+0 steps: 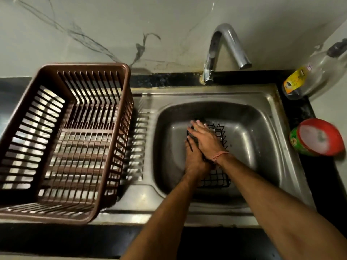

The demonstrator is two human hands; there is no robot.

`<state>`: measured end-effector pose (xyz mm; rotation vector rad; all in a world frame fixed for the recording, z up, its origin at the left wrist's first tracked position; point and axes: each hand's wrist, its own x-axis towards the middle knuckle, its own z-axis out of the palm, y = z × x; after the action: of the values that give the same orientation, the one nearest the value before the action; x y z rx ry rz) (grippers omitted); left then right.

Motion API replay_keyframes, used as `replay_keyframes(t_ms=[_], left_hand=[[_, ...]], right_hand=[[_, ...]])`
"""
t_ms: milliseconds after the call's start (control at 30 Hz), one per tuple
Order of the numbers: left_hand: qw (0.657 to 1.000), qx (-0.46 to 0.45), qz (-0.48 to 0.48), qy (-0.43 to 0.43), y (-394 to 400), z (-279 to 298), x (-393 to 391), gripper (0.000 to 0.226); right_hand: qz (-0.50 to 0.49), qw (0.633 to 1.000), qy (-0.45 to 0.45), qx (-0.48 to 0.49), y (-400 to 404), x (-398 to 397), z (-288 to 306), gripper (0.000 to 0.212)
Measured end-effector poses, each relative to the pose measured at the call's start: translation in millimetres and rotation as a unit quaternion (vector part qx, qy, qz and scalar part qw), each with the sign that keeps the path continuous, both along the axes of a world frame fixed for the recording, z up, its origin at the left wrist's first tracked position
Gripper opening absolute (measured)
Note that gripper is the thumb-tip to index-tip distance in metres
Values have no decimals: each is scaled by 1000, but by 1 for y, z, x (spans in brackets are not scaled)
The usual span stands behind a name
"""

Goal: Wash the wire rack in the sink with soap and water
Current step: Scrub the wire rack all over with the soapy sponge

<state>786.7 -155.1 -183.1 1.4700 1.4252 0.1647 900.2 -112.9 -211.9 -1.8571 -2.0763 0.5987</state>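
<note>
A black wire rack (pixel 217 178) lies in the basin of the steel sink (pixel 270 117), with its far end showing zigzag wires. My left hand (pixel 194 159) holds the rack's left side, partly hidden under my right wrist. My right hand (pixel 204 139) lies flat on top of the rack, fingers spread and pointing away from me, with a pink thread around the wrist. Both hands cover the middle of the rack. I see no sponge in either hand.
A curved chrome tap (pixel 225 45) stands behind the basin, with no stream visible. A brown slatted plastic basket (pixel 65 139) sits on the drainboard at left. At right stand a clear bottle with a yellow label (pixel 308 77) and a red-rimmed tub of white soap (pixel 317 137).
</note>
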Motion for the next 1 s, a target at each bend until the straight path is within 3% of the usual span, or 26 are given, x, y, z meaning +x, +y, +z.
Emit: replay_keyframes(t_ms=[67,167,300,367,500,567,667,900,1000], left_hand=[[1000,13,6,-1,-2,-5,-1,146],[1000,-12,15,-1,-5,-6,-3,139],[996,-63,52,-24,-6,-9,-1,152],[995,-76,57,-15,-8,-9,2,157],[995,-76,61,-20,-8,-14,2,156],[995,-77,62,-17,-7,-15,2,158],[995,-76,56,-13,-5,-18,1,159],[997,-52,49,-8,-5,-13,0,158],[995,-76,63,-21,-7,-12,0,157]], right_hand=[[69,998,-9,6,-17,9,-8,65],[137,990,-28,-4,-47,33,-8,91],[206,973,-105,18,-66,59,6,111],[140,985,-96,23,-62,58,8,112],[-109,993,7,40,-30,35,7,95],[-137,989,33,36,-10,20,4,86],[-55,997,40,30,2,2,3,83],[188,976,-103,44,-42,34,9,101],[178,974,-134,49,-45,49,20,111]])
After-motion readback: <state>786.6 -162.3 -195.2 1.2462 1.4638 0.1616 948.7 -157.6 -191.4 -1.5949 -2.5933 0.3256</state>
